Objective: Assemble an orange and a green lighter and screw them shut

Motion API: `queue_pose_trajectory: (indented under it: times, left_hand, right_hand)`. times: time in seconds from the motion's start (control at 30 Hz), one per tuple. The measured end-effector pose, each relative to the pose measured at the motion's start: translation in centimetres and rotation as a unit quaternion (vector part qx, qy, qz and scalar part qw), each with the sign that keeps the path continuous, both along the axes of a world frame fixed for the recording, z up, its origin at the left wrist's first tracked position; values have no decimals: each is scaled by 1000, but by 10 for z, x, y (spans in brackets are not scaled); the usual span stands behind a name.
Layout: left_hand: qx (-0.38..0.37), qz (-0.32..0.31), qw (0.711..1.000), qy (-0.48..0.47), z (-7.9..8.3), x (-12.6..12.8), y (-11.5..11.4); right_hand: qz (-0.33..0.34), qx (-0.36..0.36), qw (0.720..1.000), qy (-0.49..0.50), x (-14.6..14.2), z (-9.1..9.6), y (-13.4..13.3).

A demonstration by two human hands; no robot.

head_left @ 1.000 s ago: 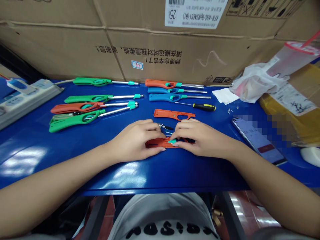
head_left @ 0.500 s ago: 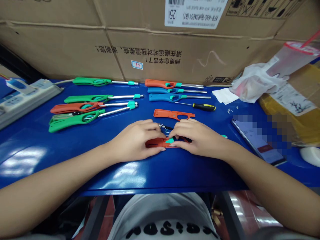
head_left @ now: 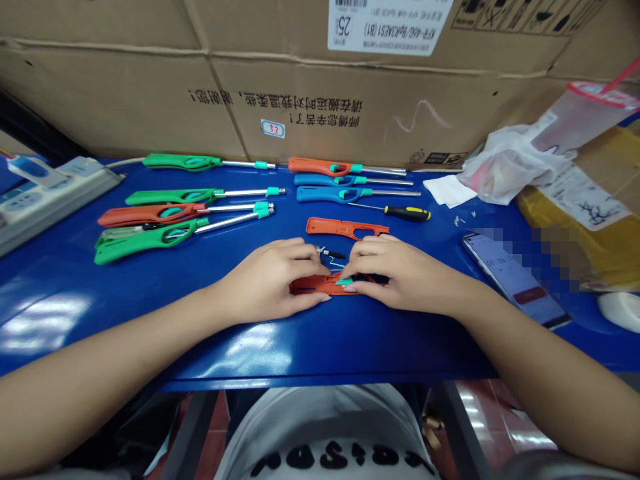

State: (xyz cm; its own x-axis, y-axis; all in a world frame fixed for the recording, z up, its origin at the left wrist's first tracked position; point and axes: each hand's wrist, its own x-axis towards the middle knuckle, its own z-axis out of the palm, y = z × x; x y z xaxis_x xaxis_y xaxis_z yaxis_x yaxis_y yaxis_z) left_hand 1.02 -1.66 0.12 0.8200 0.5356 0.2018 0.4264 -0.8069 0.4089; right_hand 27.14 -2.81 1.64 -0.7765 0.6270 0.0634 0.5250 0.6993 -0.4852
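Observation:
An orange lighter shell half [head_left: 320, 285] lies on the blue table [head_left: 350, 340] between my hands. My left hand [head_left: 273, 280] is curled over its left end, thumb and fingers gripping it. My right hand [head_left: 400, 273] covers its right end, with the fingertips pinching a small teal part [head_left: 344, 282] against the shell. Thin wires and a black piece [head_left: 331, 254] stick up between my hands. A second orange shell half [head_left: 347, 228] lies just beyond them.
Long green and orange lighters [head_left: 165, 215] lie at the left, orange and blue ones [head_left: 345, 180] at the back. A yellow-handled screwdriver [head_left: 397, 213], a phone [head_left: 515, 277], a power strip [head_left: 45, 197], plastic bags [head_left: 510, 163] and a cardboard box wall [head_left: 310, 87] surround them.
Barely anything has moved. My right fingertips shifted slightly on the teal part, and the view tilted a little.

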Motion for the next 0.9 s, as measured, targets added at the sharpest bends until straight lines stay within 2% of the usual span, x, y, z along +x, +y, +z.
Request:
queue_pose_trajectory:
  times: [0.23,0.37,0.5,0.57,0.77,0.9]
  left_hand:
    - [10,-2,1000,0,1,-1,-2]
    - [23,4,1000,7,0,-2,-1]
    - [44,14,998,-41,2,-3,2]
    - [58,30,996,-67,3,-5,5]
    - [72,81,993,-50,1,-10,19]
    - [36,96,993,-54,-7,-10,23]
  right_hand:
    - [4,-19,999,40,3,5,0]
    - [-61,27,993,100,10,7,6]
    - [-96,129,987,-1,22,8,14]
    - [-95,146,984,-33,27,10,16]
    - [-73,126,989,-29,32,18,13]
    - [-49,41,996,-64,33,21,10]
